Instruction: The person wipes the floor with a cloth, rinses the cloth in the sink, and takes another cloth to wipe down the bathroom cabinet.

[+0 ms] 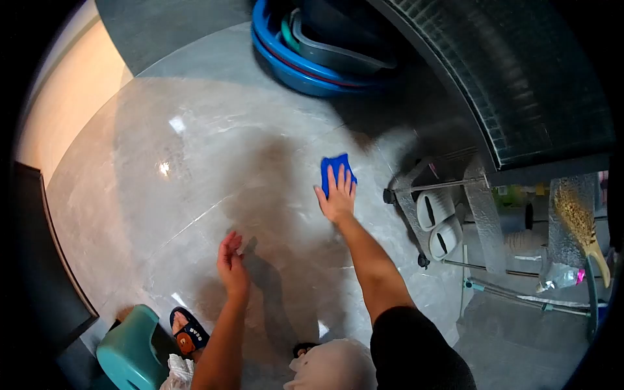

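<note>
My right hand (337,200) lies flat with fingers spread on a blue cloth (335,162), pressing it against the shiny grey floor (195,188). The cloth's far edge and corners show past the fingertips; the rest is under the hand. To the left and nearer my body, my left hand (233,263) hovers above the floor, loosely bent with its fingers partly apart. Nothing is in it, and its shadow falls beside it.
Stacked blue and grey basins (305,81) stand at the back. On the right are a wheeled rack (422,195) with white slippers (444,238), a brush (578,221) and a dark panel (520,84). A teal stool (130,351) stands near my sandalled foot (188,331).
</note>
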The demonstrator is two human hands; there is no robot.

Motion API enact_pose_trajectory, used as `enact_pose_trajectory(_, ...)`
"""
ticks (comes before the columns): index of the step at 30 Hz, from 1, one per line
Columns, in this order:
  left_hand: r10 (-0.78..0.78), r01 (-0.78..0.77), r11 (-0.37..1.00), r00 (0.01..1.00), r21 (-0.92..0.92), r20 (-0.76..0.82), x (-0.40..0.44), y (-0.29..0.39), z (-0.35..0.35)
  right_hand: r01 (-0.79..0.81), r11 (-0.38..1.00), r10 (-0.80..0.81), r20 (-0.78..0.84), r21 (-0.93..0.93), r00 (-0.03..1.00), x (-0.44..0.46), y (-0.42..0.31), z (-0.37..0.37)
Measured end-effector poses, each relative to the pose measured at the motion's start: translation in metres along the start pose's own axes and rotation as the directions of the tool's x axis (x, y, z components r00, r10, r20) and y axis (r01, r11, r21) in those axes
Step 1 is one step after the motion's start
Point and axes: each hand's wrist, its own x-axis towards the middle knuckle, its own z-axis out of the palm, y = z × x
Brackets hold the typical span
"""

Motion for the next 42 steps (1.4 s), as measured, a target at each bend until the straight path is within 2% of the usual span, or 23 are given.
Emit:
enact_pose_trajectory(2, -0.008, 0.008, 1.000, 1.000, -0.023, 0.007, -0.001, 0.009, 0.011, -0.093, 0.994, 0.099, -0.091, 0.065, 0.991, -0.051, 0.009, 0.010)
enact_pose_trajectory(4, -0.043, 0.044, 0.999, 0.998, -0.015, 0.052, -0.007, -0.002, 0.018, -0.018, 0.999, 0.019, -0.031, 0.037, 0.999, -0.105, -0.005, 0.008)
enact_pose_trajectory(7, -0.067, 0.063, 0.997, 0.989, 0.040, 0.133, -0.014, -0.001, 0.037, 0.292, 0.951, -0.295, 0.013, 0.104, 0.955, -0.090, -0.002, -0.015)
enact_pose_trajectory(9, -0.081, 0.073, 0.996, 0.983, 0.052, 0.163, -0.017, -0.004, 0.053, 0.369, 0.929, -0.365, 0.126, -0.009, 0.923, -0.028, 0.020, -0.012)
enact_pose_trajectory(11, -0.101, 0.095, 0.994, 0.980, 0.044, 0.173, -0.017, -0.011, 0.064, 0.053, 0.997, -0.046, 0.116, -0.055, 0.992, 0.025, 0.045, -0.003)
enact_pose_trajectory(13, -0.062, 0.059, 0.998, 0.981, 0.024, 0.183, -0.014, -0.015, 0.064, -0.218, 0.970, 0.217, 0.017, 0.107, 0.976, 0.013, 0.068, -0.007)
enact_pose_trajectory(15, -0.035, 0.031, 0.999, 0.980, 0.021, 0.196, -0.008, -0.012, 0.066, -0.252, 0.963, 0.260, -0.082, 0.094, 0.962, -0.042, 0.079, -0.005)
enact_pose_trajectory(18, -0.045, 0.035, 0.998, 0.973, 0.048, 0.224, -0.014, -0.013, 0.070, -0.253, 0.960, 0.265, -0.098, 0.120, 0.959, -0.132, 0.065, 0.009)
enact_pose_trajectory(21, -0.039, 0.024, 0.998, 0.960, 0.058, 0.276, -0.021, -0.034, 0.079, -0.190, 0.980, 0.192, -0.046, 0.057, 0.980, -0.145, 0.035, 0.006)
enact_pose_trajectory(23, -0.044, 0.013, 0.996, 0.936, 0.089, 0.349, -0.029, -0.042, 0.087, 0.048, 0.994, -0.047, -0.017, 0.093, 0.999, -0.108, 0.049, -0.016)
enact_pose_trajectory(25, -0.076, 0.064, 0.997, 0.946, 0.050, 0.315, -0.036, -0.040, 0.094, 0.116, 0.993, -0.118, 0.048, 0.033, 0.992, -0.075, 0.079, -0.018)
enact_pose_trajectory(27, -0.081, 0.075, 0.997, 0.949, 0.032, 0.304, -0.034, -0.037, 0.095, -0.064, 0.992, 0.068, -0.036, 0.106, 0.997, -0.092, 0.091, -0.020)
enact_pose_trajectory(28, -0.072, 0.065, 0.997, 0.949, 0.033, 0.306, -0.030, -0.038, 0.092, -0.199, 0.969, 0.216, -0.115, 0.145, 0.970, -0.118, 0.092, -0.014)
enact_pose_trajectory(29, -0.067, 0.058, 0.998, 0.948, 0.036, 0.313, -0.027, -0.037, 0.091, -0.317, 0.940, 0.332, -0.121, 0.129, 0.936, -0.147, 0.089, -0.007)
enact_pose_trajectory(30, -0.082, 0.063, 0.996, 0.945, 0.067, 0.317, -0.029, -0.032, 0.092, -0.369, 0.923, 0.381, -0.134, 0.112, 0.915, -0.174, 0.082, 0.001)
enact_pose_trajectory(32, -0.111, 0.075, 0.990, 0.940, 0.123, 0.323, -0.034, -0.021, 0.097, -0.360, 0.931, 0.360, 0.016, 0.065, 0.933, -0.215, 0.042, -0.010)
enact_pose_trajectory(35, -0.090, 0.027, 0.988, 0.897, 0.150, 0.434, -0.042, -0.037, 0.103, 0.013, 0.995, -0.023, 0.100, 0.098, 0.995, -0.209, 0.019, -0.022)
enact_pose_trajectory(38, -0.090, 0.036, 0.991, 0.886, 0.126, 0.454, -0.052, -0.035, 0.117, 0.148, 0.984, -0.155, 0.068, 0.103, 0.985, -0.159, 0.049, -0.025)
enact_pose_trajectory(41, -0.083, 0.019, 0.989, 0.888, 0.143, 0.452, -0.052, -0.024, 0.125, -0.021, 0.991, 0.016, 0.036, 0.132, 0.999, -0.167, 0.050, -0.022)
enact_pose_trajectory(42, -0.098, 0.026, 0.987, 0.879, 0.159, 0.466, -0.051, -0.021, 0.126, -0.027, 0.978, 0.024, 0.019, 0.205, 1.000, -0.184, 0.045, -0.023)
